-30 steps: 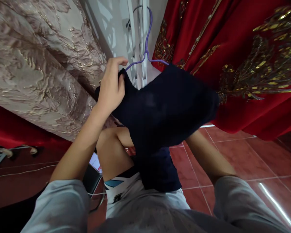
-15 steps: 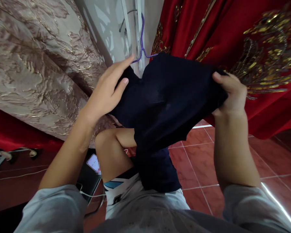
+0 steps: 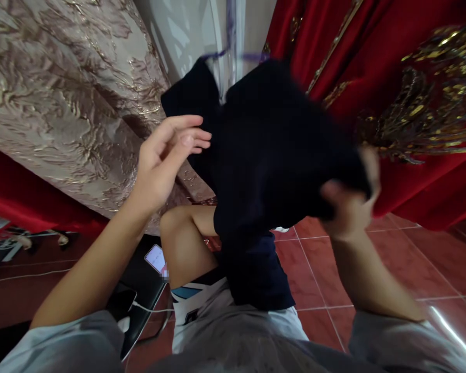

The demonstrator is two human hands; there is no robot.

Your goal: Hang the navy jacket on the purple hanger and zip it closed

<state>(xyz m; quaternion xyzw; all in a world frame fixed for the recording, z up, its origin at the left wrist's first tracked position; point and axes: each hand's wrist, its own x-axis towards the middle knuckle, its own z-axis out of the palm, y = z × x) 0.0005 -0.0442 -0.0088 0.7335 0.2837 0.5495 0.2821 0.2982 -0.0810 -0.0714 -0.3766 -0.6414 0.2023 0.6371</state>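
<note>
A dark navy garment (image 3: 264, 145) hangs from a blurred purple hanger (image 3: 252, 56) and drapes down over my lap. My right hand (image 3: 349, 202) is closed on the garment's right side, thumb in front and the other fingers partly hidden behind the cloth; motion blurs it. On the other side, my left hand (image 3: 171, 150) has loosely stretched fingers, with the fingertips at the garment's left edge below its shoulder. Nothing shows between those fingers and the thumb; whether they touch the cloth I cannot tell.
Pale pink embossed fabric (image 3: 62, 103) hangs at left, red fabric with gold sequins (image 3: 431, 98) at right. A lit phone (image 3: 155, 258) lies on a black seat (image 3: 140, 295) beside my knee, near a white cable (image 3: 151, 310). Red tiles (image 3: 322, 269) cover the floor.
My left hand has come off the garment's left shoulder and moved down. My right hand has moved inward and down with its side of the cloth. The hanger sits higher in view.
</note>
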